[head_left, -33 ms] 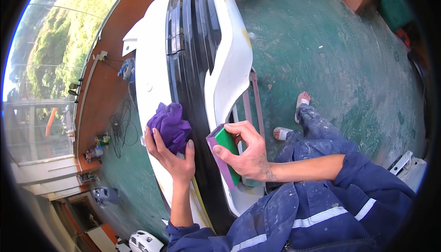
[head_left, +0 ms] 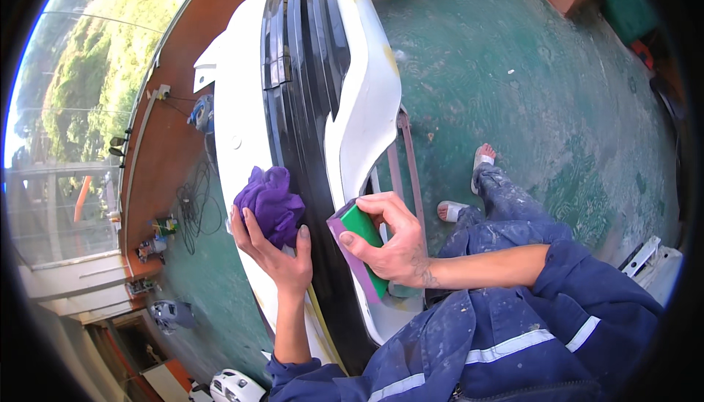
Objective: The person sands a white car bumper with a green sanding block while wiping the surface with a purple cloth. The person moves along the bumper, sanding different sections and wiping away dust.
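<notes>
A crumpled purple cloth (head_left: 270, 204) is in my left hand (head_left: 282, 259), whose fingers curl round its lower side above the bumper's white left part. My right hand (head_left: 396, 244) grips a green sanding block (head_left: 361, 229) between thumb and fingers, with purple sandpaper (head_left: 358, 264) along its left face. The block is over the right side of a white car bumper (head_left: 240, 119); whether it touches the surface I cannot tell. Black slatted trim (head_left: 297, 127) runs down the bumper's middle. Yellowish patches show on the white edge at the right.
A brownish metal stand (head_left: 397, 163) shows beneath the bumper. Black cable (head_left: 194, 200) lies coiled on the green floor (head_left: 513, 57) at the left, near a blue machine (head_left: 201, 114). Another white part (head_left: 236, 386) is at the bottom left. My sandalled feet are to the right.
</notes>
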Tool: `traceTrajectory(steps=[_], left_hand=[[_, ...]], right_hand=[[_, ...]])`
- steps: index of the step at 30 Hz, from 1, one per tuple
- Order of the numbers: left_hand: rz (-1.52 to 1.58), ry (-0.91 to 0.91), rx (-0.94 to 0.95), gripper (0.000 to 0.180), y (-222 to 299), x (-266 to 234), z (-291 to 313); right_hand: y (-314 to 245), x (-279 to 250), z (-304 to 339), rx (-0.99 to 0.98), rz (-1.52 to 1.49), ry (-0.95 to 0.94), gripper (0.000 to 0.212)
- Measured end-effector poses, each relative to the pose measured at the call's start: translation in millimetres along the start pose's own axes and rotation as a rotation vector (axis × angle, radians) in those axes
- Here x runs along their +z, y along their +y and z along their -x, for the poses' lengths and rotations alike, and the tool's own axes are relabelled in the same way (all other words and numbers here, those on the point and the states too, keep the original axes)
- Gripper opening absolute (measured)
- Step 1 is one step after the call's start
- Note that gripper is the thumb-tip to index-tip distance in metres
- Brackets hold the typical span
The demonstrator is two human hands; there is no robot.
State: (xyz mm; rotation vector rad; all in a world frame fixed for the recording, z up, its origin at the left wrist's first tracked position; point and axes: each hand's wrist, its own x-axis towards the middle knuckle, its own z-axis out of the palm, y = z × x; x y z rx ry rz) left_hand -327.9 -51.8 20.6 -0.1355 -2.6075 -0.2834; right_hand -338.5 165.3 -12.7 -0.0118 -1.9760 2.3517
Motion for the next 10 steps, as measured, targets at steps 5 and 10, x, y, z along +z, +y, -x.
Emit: traceTrajectory(steps=[5,10], left_hand=[[-0.021,-0.019,-0.031,0.097,2,1,2],[-0.006,-0.029,-0.023,0.099,-2,2,-5]], right_hand=[[8,15,-36,-0.213,0.147,0.153,0.048],[6,21,-32,-0.125,0.079,0.153,0.057]])
